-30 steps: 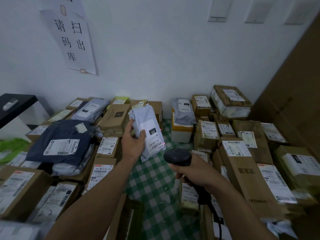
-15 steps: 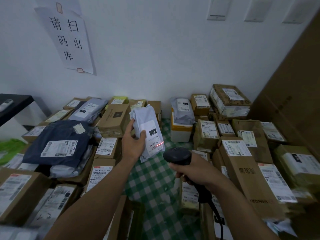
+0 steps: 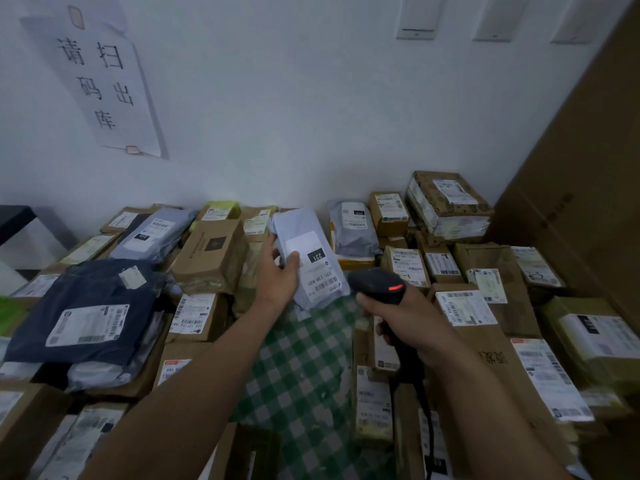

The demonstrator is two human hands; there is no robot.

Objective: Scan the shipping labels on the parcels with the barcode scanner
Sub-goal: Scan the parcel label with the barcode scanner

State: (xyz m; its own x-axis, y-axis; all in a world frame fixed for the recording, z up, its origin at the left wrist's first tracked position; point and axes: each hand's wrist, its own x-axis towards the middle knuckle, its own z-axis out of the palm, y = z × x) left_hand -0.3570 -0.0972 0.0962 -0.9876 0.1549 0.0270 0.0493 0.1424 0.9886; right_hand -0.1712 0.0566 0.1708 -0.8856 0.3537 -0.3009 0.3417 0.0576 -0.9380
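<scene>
Raised now, our barcode scanner (image 3: pixel 377 284) — right grip (image 3: pixel 405 320) clenched on it — sits just right of the label (image 3: pixel 320 271) on the grey mailer (image 3: pixel 299 225) our left grip (image 3: pixel 277 277) grasps.

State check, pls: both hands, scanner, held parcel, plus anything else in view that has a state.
left hand: holds grey mailer, thumb across its label side.
grey mailer: held above the pile, label facing the camera.
right hand: grips barcode scanner by its handle.
barcode scanner: head beside the mailer's label, red light on top lit.
navy mailer: lying flat on boxes, label up.
wall sign: taped to the wall.
</scene>
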